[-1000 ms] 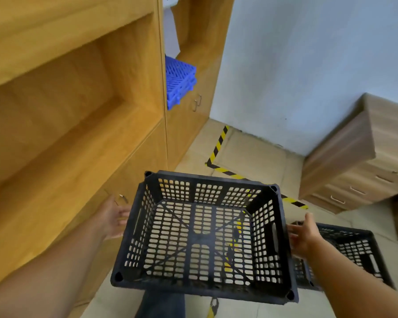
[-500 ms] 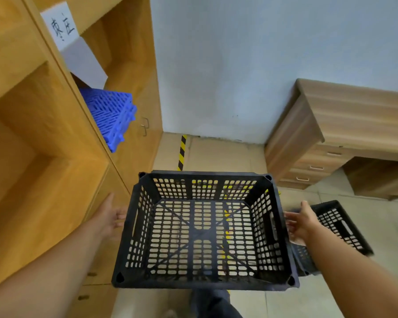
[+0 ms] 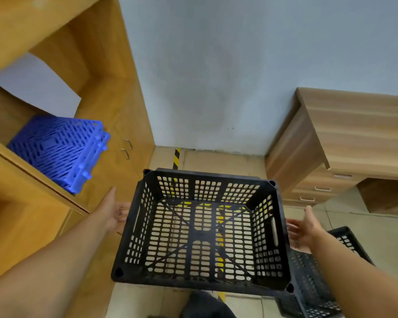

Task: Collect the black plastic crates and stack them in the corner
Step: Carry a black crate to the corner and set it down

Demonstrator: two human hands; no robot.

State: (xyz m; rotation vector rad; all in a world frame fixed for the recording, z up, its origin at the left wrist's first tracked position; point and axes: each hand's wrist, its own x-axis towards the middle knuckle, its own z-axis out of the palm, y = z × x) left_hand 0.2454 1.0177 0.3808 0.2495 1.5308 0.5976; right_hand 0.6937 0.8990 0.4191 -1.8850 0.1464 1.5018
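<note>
Left side: wooden shelving [image 3: 32, 203] with a folded blue crate [image 3: 60, 150] and a white sheet [image 3: 37, 88] in one bay. Neither is ours to move.

Our left hand [image 3: 114, 213] is at the left wall of the black crate [image 3: 200, 232]. Thumb up, fingers go out of sight against or under the side wall. We can't tell whether they're hooked into the handle slot or just pressed flat.

The crate itself is upright, opening facing us, level, up off the floor in front of our body. It's empty. Floor and yellow-black hazard tape [image 3: 176, 157] show through the mesh base. Straight ahead is the corner where shelving meets the grey wall [image 3: 216, 76]; no crates are visible on the floor there.

Our right hand [image 3: 302, 232] is beside the right wall, palm toward the crate, fingers spread and fairly straight, with a visible gap. It reads as not gripping anything.

Low right: a second black crate [image 3: 319, 283] on the floor near our right forearm, partly hidden behind the carried one. Beyond it, a wooden desk [image 3: 354, 138] with drawers.

Progress, as we judge it: early. One crate is on its way to the corner, no stack visible yet. At least one more to fetch; any others are out of view.
</note>
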